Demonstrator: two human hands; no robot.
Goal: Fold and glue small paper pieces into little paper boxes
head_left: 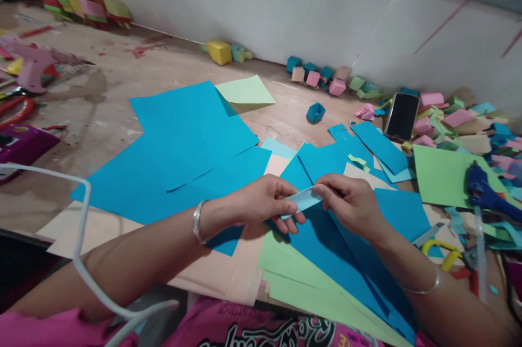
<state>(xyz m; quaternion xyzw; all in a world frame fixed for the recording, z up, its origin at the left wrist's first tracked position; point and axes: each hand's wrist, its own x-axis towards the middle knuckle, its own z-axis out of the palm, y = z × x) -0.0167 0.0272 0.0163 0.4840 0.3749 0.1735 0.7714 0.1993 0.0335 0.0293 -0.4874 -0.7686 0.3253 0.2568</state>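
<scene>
Currently | left hand (278, 204) and right hand (349, 201) pinch strip (303, 201) between them | risk: uneven pull may crease or tear it

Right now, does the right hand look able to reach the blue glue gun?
Probably yes: only low-lying paper shows between the right hand and the blue glue gun. The hand would likely need to release the light blue strip first.

This looks like a papercraft workshop: coloured sheets (183, 124) sprawl across a stained tabletop (106, 118), small paper blocks (313, 79) line the wall (285, 15). A pink glue gun (35, 61) lies left, a blue glue gun (481, 184) right (yes, two)!
</scene>
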